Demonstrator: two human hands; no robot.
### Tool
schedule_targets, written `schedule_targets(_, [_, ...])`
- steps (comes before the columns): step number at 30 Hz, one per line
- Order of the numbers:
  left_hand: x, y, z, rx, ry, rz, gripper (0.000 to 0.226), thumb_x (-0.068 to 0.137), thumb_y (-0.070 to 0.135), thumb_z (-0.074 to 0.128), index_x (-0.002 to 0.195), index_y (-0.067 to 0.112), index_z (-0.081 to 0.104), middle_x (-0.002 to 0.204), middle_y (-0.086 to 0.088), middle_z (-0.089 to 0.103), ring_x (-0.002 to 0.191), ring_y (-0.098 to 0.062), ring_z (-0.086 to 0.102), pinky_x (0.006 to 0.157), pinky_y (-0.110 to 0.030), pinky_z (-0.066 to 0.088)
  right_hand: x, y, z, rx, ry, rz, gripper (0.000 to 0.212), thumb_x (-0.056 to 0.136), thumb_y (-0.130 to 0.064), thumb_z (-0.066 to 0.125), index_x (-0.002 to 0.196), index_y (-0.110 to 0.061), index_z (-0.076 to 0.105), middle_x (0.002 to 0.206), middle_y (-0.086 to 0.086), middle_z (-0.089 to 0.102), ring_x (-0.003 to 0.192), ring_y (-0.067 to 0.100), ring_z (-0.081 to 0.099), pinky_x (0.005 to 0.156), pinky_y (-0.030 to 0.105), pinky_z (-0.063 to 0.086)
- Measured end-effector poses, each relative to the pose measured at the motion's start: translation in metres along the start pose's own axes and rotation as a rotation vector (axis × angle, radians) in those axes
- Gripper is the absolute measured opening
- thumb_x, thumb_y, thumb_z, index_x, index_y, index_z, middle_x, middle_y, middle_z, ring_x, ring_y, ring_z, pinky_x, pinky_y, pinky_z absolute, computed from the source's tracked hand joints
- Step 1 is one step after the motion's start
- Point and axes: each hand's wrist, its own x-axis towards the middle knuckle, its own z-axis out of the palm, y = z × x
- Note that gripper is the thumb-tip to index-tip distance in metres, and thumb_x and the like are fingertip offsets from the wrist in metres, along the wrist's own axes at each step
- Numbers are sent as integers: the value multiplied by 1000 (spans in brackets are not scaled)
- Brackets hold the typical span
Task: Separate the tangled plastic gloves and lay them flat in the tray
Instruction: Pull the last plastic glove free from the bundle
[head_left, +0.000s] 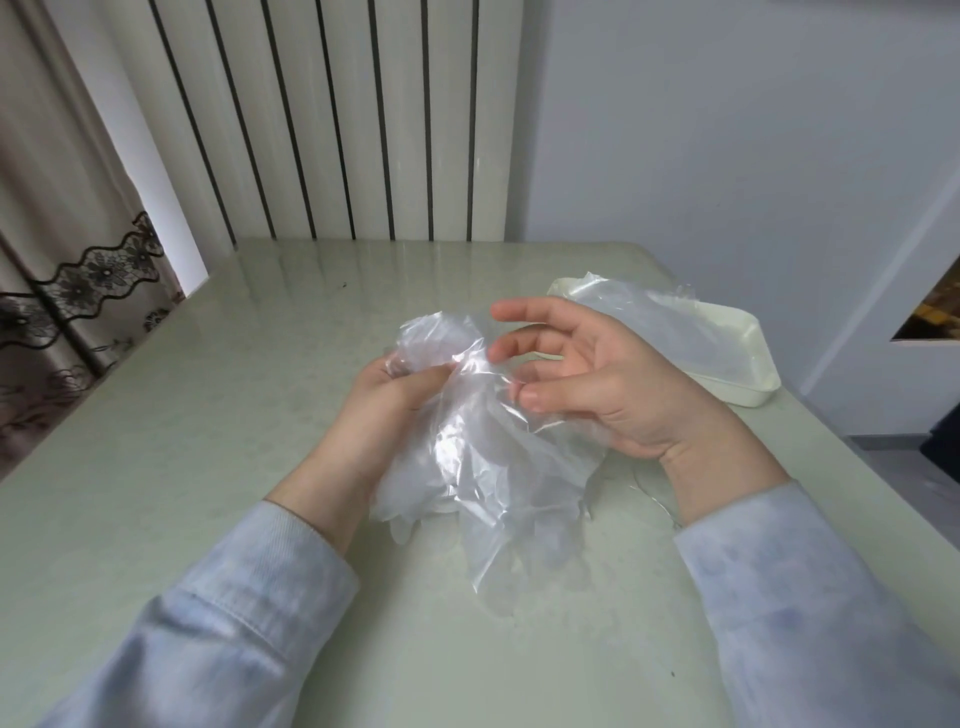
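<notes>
Gripping tangled plastic gloves (483, 467) in curled left hand (384, 410); touching them with spread, relaxed right hand (613, 384). By table (208, 415) right edge, white tray (750, 358) holding one glove (675, 322).

Soft even daylight, faint glare, wide-angle bending at edges.

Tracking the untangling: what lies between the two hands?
Head view: the bunched clear gloves, gripped by the left hand, reach across to the right hand.

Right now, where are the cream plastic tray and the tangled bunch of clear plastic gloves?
cream plastic tray (756, 364): head view, right wall.
tangled bunch of clear plastic gloves (483, 452): head view, crumpled middle.
</notes>
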Motion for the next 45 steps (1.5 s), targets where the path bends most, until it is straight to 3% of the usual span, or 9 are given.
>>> schedule_targets(6, [0,4,4,118,31,16,14,90,-1,64,82,8,71,70,-11,68,61,-22,68,58,-26,53,-4,-7,8,124,-256,-71,74,77,21,56,138,-21,55,122,10,66,98,25,68,90,39,49])
schedule_targets(12, [2,2,1,53,-22,-20,9,87,3,70,96,4,73,84,-17,72,75,-30,71,71,-34,57,3,1,16,-242,32,-57,70,80,20,70,134,-23,60,135,4,58,114,23,69,88,28,51])
schedule_targets(19, [1,0,1,27,-26,-13,20,80,4,74,100,4,74,94,-21,71,87,-33,70,84,-44,55,7,-5,22,-351,255,-111,57,78,16,75,119,-22,66,105,7,65,93,19,74,90,31,59])
schedule_targets(26, [1,2,0,79,24,-32,7,87,5,71,92,9,74,84,-18,70,76,-32,69,77,-41,55,8,1,22,-783,354,103,64,73,-35,88,129,-42,58,115,-17,59,84,3,68,79,23,53])
schedule_targets(30, [1,4,0,60,24,-29,6,87,7,71,91,9,75,84,-18,70,76,-32,69,76,-40,55,7,3,16,-782,318,316,67,68,-62,82,127,-42,58,100,-15,71,91,1,68,76,23,49])
schedule_targets(34, [-2,5,1,28,11,-22,9,89,2,65,96,5,70,82,-17,70,72,-30,70,69,-35,57,6,5,11,-618,211,378,28,80,-31,84,103,-28,69,74,-11,73,73,5,69,73,24,47])
schedule_targets(37, [-1,6,1,97,46,-16,6,90,4,65,93,6,70,80,-15,70,70,-27,70,67,-33,57,5,1,5,-530,247,308,25,81,-9,80,99,-24,71,66,-12,68,65,5,62,72,28,49])
schedule_targets(41, [1,6,0,147,75,-23,5,89,7,69,87,9,73,77,-13,70,66,-26,69,68,-33,55,4,0,5,-543,333,265,11,82,-12,78,85,-23,77,80,2,73,75,12,63,78,45,56])
schedule_targets(45, [0,6,0,123,67,-20,6,90,6,68,89,9,73,79,-14,70,68,-27,69,69,-34,55,3,0,4,-593,375,267,4,82,-24,79,82,-24,74,82,-4,70,71,10,61,69,36,53])
